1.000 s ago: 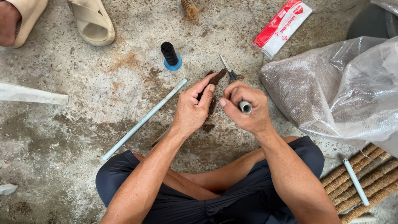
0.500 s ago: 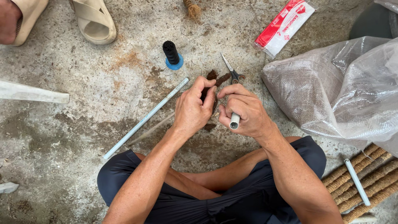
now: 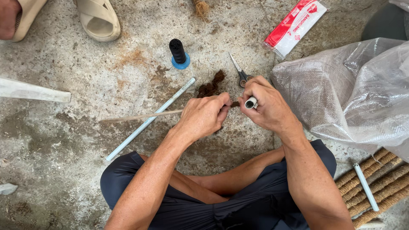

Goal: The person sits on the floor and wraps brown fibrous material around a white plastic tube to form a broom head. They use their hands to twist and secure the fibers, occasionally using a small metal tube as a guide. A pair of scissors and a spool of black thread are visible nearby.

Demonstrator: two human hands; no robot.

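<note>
Seated on concrete floor (image 3: 64, 140). Right hand (image 3: 266, 106) closed round short white tube (image 3: 251, 102). Left hand (image 3: 204, 116) pinches brown fibre (image 3: 234, 104), possibly also the thin stick (image 3: 140, 116), at tube mouth. Best feed fibre straight, tube steady. Scissors (image 3: 240, 72) just beyond.

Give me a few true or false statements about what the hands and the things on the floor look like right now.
1. The right hand holds a short white tube. True.
2. The scissors are in the left hand. False: they lie on the concrete floor, beyond the hands.
3. A black spool on a blue base stands upright on the floor. True.
4. The long pale rod lies on the plastic bag. False: it lies on the floor, left of the hands.
5. The left hand's fingers pinch brown fibre next to the tube. True.
</note>
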